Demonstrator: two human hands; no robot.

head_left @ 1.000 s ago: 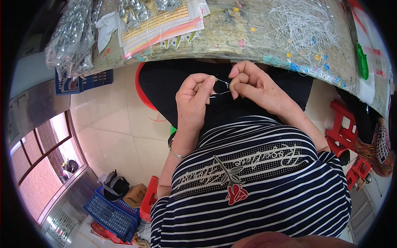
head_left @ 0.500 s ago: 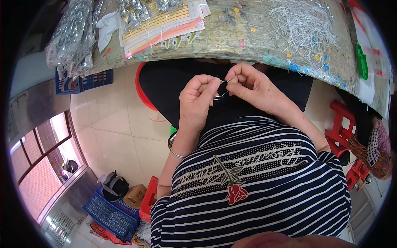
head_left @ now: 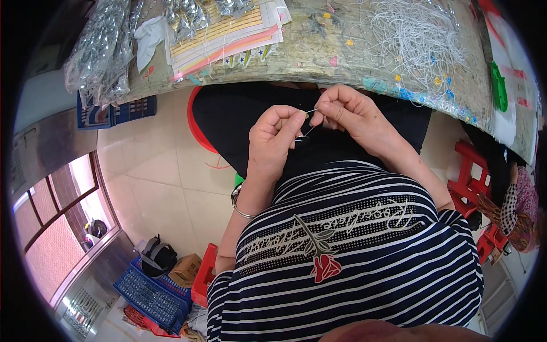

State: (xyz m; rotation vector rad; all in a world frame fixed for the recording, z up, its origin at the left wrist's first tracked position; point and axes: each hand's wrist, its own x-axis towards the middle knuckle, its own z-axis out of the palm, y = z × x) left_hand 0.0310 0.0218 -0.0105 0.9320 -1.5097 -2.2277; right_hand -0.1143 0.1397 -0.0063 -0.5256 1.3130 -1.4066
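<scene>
Over my lap, both hands are raised close together at about the table's front edge. Between thumb and forefinger my left hand [head_left: 276, 132] pinches a thin pale string [head_left: 311, 110]. A small dark, shiny piece [head_left: 301, 138] shows just below those fingers; its kind is too small to tell. My right hand [head_left: 350, 115] is closed on the string a short way to the right, and a stretch of string runs between the two hands. On the table beyond lies a tangled pile of white strings [head_left: 419, 43].
Clear plastic bags of shiny pieces [head_left: 99, 51] hang over the table's left edge, beside patterned paper sheets [head_left: 228, 40]. At the right lies a green plastic tool [head_left: 499, 85]. Red stools [head_left: 472, 168] and blue crates [head_left: 154, 296] stand on the floor; another person sits at the right.
My right hand has turned slightly, its fingers curling more, and the string between the hands shows a little longer. The left hand has barely shifted.
</scene>
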